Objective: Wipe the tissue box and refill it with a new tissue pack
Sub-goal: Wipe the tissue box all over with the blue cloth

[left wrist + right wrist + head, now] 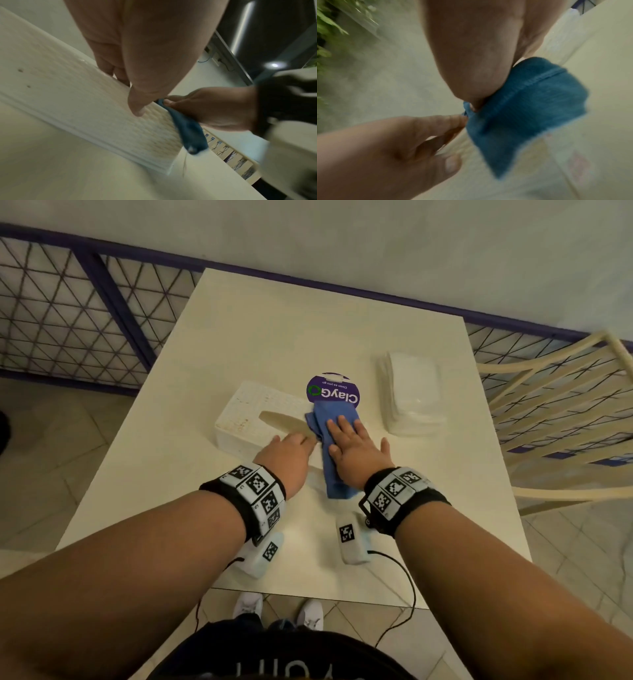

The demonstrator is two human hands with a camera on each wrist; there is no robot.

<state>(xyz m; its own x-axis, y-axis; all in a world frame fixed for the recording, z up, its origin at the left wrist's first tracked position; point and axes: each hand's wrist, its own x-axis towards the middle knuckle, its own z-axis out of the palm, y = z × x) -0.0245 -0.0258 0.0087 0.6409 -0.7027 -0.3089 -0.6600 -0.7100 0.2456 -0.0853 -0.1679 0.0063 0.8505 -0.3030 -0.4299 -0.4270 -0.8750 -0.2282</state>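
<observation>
A: Start nearest us. What sits on the tabletop [164, 460] ahead of the box [255, 419]?

B: On our side of the box, two tagged white units with cables lie on the tabletop. Just past them come the hands. The left hand [286, 455] rests on the box's near edge, fingers [137, 111] straight, steadying it and gripping nothing. The right hand [349, 445] lies flat on the cloth [337, 470], fingers spread and pressing it down, not curled round it.

A: And the cloth against the box?

B: It drapes over the box's right end and hangs down to the tabletop on our side. Its purple card label [332, 392] is attached at the far end, touching the box top.

A: What could go wrong?

B: I'd judge three things. A flat palm only pins the cloth, so a fast stroke may let it slide out or bunch up. The box looks light and empty through its slot; if the left hand eases off, a push could shove it across the tabletop. The stiff label may drag and catch on the textured lid.

A: Further out?

B: Right of the box and beyond it lies the pack [412, 395], well apart from the hands. A wide sweep rightward could nudge it towards the edge. Brownish marks show at the box's left end, unwiped as far as I can tell.
</observation>
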